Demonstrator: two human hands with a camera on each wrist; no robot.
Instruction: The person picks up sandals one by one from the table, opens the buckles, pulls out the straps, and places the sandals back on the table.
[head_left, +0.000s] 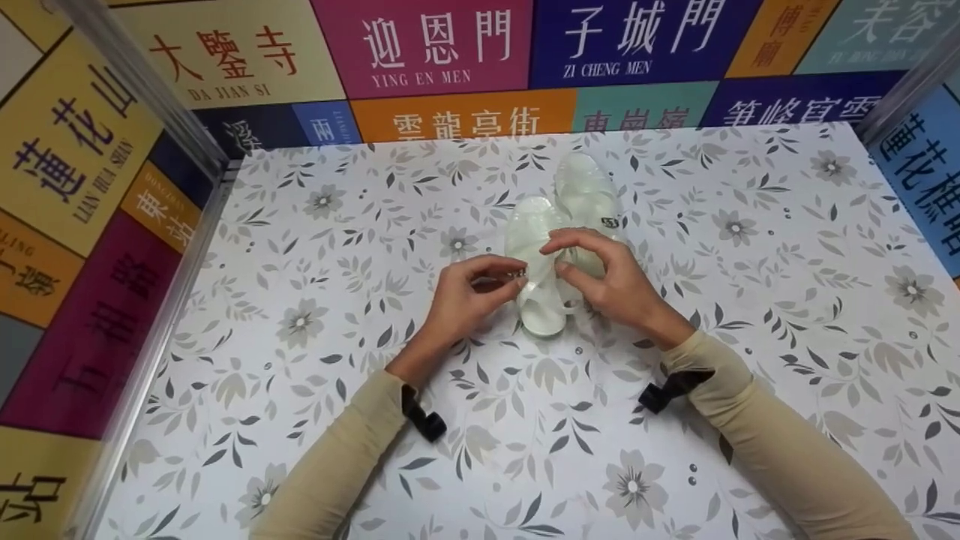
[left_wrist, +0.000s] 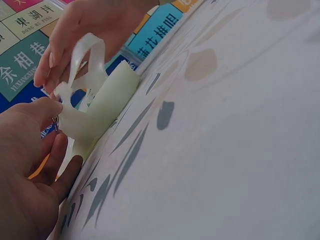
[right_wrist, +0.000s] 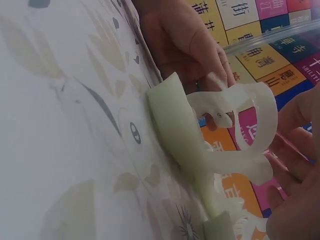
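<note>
Two beige sleeves reached forward over a floral-patterned table [head_left: 750,225]. The left hand [head_left: 461,296] pinched the thin strap [left_wrist: 75,117] of a translucent pale-green sandal [head_left: 536,259] between thumb and forefinger — a small metal buckle [left_wrist: 55,121] sat right at those fingertips. The right hand [head_left: 607,281] curled its fingers over the same strap from the other side, holding its looped end. Just beyond the fingers lay a second sandal [head_left: 589,191], touching the first. Farther off stood colourful walls [head_left: 450,52] printed with Chinese place names.
</note>
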